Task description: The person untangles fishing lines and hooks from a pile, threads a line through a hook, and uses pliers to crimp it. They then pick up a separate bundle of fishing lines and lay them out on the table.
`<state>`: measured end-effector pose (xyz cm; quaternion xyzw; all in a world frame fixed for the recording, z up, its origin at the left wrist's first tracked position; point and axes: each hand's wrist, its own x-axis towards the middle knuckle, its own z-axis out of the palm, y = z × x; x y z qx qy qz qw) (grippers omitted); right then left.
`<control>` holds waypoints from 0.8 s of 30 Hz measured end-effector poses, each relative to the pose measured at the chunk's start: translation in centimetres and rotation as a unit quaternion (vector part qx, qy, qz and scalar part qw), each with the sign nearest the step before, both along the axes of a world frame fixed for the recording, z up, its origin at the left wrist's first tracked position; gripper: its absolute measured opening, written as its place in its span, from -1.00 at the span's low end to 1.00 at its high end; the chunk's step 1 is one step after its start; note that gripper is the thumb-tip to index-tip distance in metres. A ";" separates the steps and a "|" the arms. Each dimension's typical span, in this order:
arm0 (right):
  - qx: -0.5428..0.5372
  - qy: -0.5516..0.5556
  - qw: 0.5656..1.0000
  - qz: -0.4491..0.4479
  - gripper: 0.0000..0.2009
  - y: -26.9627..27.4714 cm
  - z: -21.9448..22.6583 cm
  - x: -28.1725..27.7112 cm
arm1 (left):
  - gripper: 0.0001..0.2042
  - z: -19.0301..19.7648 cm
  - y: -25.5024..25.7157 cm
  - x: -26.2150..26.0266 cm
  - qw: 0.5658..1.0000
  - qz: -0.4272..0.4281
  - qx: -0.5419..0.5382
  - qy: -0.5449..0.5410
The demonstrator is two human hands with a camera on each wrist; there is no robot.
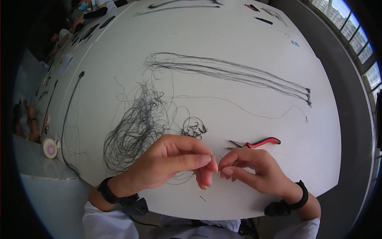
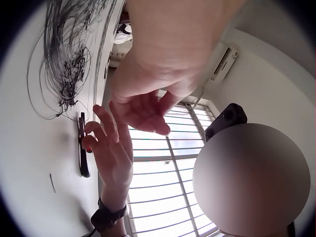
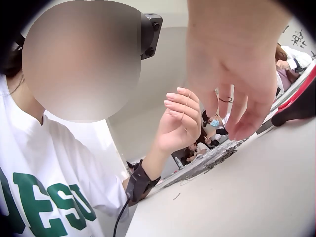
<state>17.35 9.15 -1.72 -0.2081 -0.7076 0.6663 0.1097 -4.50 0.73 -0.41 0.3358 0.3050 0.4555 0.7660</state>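
Observation:
Both hands are close together in front of the body, over the near part of the table. My left hand [image 1: 171, 161] pinches a thin line between thumb and forefinger; in the right wrist view, the line [image 3: 185, 109] runs across its fingers. My right hand [image 1: 260, 171] has thumb and forefinger brought together, and a small dark fish hook [image 3: 226, 100] shows between its fingers. Just beyond the left hand lies a tangle of dark fishing line [image 1: 133, 127], with a cluster of hooks [image 1: 194, 130] at its right side. Red-and-black pliers [image 1: 266, 142] lie beyond the right hand.
A long bundle of lines [image 1: 227, 71] stretches across the white table [image 1: 246, 55]. One loose strand ends in a hook [image 1: 306, 118] at the right. A short offcut [image 1: 203, 198] lies near the front edge. Other people sit at the far left.

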 end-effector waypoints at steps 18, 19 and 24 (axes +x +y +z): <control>-0.151 -0.029 0.985 -0.080 -0.88 0.8 0.9 1.1 | -0.85 -0.1 0.2 0.1 0.993 0.088 -0.032 0.066; -0.134 -0.028 0.987 -0.083 -0.88 0.8 0.8 1.1 | -0.83 -0.5 0.2 -0.2 0.996 0.075 -0.022 0.048; -0.118 -0.035 0.985 -0.121 -0.86 0.7 1.1 0.9 | -0.81 -0.7 0.2 -0.6 0.997 0.066 -0.027 0.027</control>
